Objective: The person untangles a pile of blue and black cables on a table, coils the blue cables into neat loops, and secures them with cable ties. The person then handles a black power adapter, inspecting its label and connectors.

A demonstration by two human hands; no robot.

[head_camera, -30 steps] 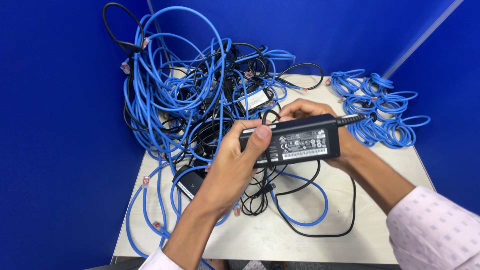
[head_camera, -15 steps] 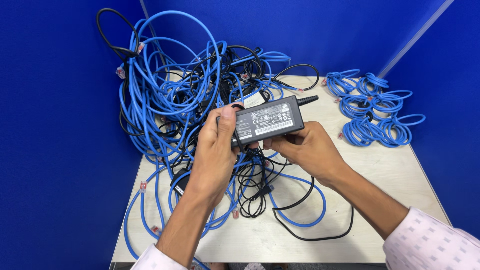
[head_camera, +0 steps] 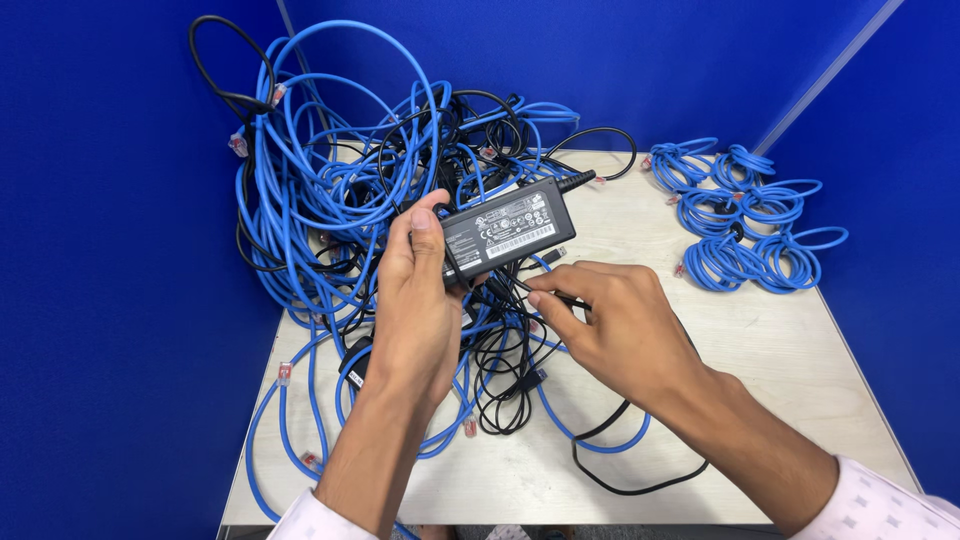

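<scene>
Here: left hand (head_camera: 415,300) clamps rigid black plastic power brick (head_camera: 507,228) above tangled blue cables (head_camera: 330,210) on table (head_camera: 760,350); right hand (head_camera: 615,325) pinches its thin limp black cord (head_camera: 565,297). Brick probably dense, smooth; best held across its sides.

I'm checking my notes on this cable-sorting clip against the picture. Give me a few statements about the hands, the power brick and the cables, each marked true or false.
1. The left hand holds the black power adapter up above the table. True.
2. The right hand lies flat and idle on the table. False: its thumb and forefinger pinch a thin black cord just below the adapter.
3. A set of coiled blue cables lies apart at the table's far right. True.
4. The big tangled pile holds only black cables. False: it is mostly blue cable with some black ones mixed in.
5. The adapter's label side faces the camera. True.
</scene>
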